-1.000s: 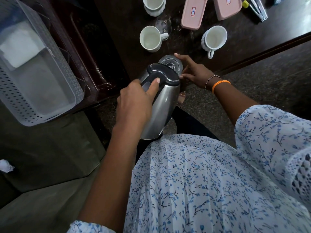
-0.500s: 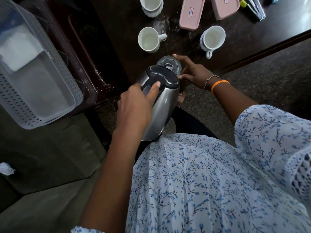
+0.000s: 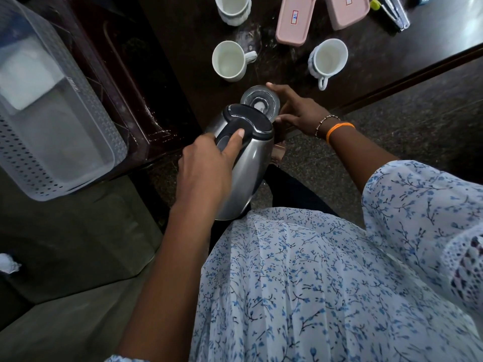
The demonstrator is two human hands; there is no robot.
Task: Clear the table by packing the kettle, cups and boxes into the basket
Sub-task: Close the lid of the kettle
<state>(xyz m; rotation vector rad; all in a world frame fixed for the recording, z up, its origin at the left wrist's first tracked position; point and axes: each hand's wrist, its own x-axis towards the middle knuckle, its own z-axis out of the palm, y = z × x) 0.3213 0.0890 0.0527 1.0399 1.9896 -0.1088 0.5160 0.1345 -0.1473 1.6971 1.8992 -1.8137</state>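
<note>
My left hand (image 3: 209,168) grips the black handle of the steel kettle (image 3: 248,163), thumb on its lid, holding it lifted off the table edge above my lap. My right hand (image 3: 298,111) holds the round kettle base (image 3: 260,101) at the near edge of the dark table (image 3: 188,35). Three white cups stand behind: one (image 3: 230,61) at left, one (image 3: 329,58) at right, one (image 3: 234,7) further back. Two pink boxes (image 3: 295,20) (image 3: 347,10) lie beyond them. The white perforated basket (image 3: 52,121) sits at left.
The basket rests on a dark maroon chair seat (image 3: 125,82) beside the table. A yellow-capped object in clear wrapping (image 3: 392,9) lies at the table's back right. Speckled floor (image 3: 418,121) shows at right. A crumpled white scrap (image 3: 7,262) lies at far left.
The kettle has come a little further off its base, toward me and leftward, exposing more of the round base. My right hand stays on the base.
</note>
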